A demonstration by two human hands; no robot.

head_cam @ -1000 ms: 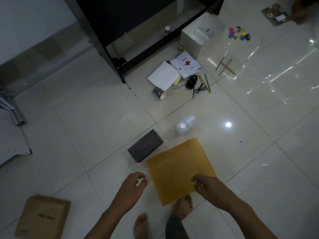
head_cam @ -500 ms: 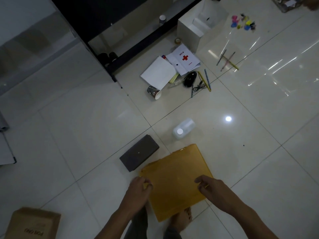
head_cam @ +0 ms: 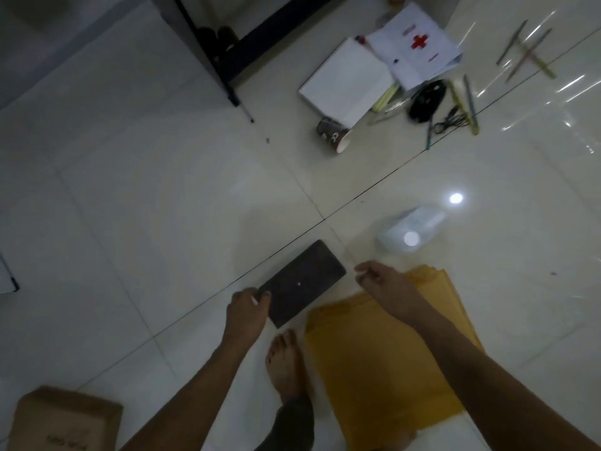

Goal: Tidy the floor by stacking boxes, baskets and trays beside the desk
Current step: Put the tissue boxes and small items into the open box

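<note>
A dark rectangular box (head_cam: 305, 283) lies flat on the tiled floor. My left hand (head_cam: 244, 312) is at its near-left end, fingers curled on the corner. My right hand (head_cam: 387, 284) hovers just off the box's right end with loosely curled fingers that hold nothing. Under my right forearm lies a flat yellow tray (head_cam: 374, 369). A brown cardboard box (head_cam: 65, 421) sits at the bottom left.
A white plastic bottle (head_cam: 409, 229) lies beyond the yellow tray. Further off are a notebook (head_cam: 348, 83), red-cross papers (head_cam: 416, 47), a tipped cup (head_cam: 333, 135), a black mouse (head_cam: 426, 97) and pens. The black desk leg (head_cam: 211, 60) stands at the top. My bare foot (head_cam: 286, 362) is beside the tray.
Both hands left the yellow tray and moved forward to the dark box. The left hand now holds its left end. The view has tilted down and closer.
</note>
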